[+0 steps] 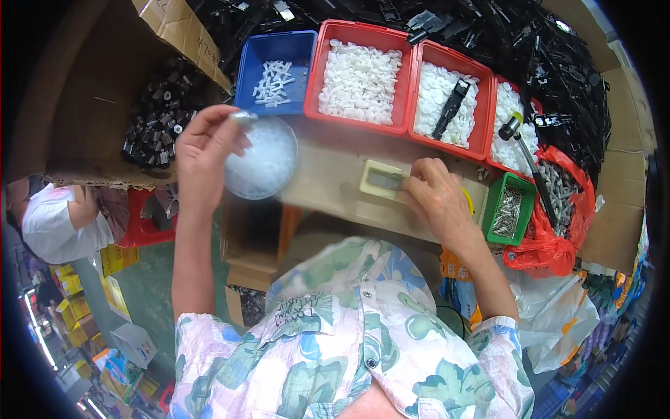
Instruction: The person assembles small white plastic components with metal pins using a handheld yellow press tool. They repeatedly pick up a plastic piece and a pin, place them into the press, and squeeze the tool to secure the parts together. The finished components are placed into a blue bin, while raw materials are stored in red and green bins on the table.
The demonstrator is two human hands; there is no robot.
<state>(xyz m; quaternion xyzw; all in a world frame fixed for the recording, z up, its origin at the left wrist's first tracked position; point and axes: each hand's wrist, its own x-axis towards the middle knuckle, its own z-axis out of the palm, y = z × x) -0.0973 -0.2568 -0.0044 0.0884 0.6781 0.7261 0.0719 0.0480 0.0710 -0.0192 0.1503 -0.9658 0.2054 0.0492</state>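
My left hand [204,146] is raised at the left with thumb and fingers pinched on a small, shiny whitish piece [243,117]. Right below it stands a round translucent bowl [283,167] with a whitish, blurred content. My right hand [441,199] is over the bench, its fingers curled down at the right end of a cream block [373,190] that has a grey strip set in its top. Whatever lies under those fingertips is hidden. Part of a yellow ring-like thing [468,201] shows beside my right hand.
A blue bin [300,59] of white pins and red bins [363,28] of white parts line the bench's [328,181] back. Right are a green bin [499,192] of metal pins, a red bag [558,251] and a hammer-like tool [534,164]. Left, a carton [84,91] holds black parts.
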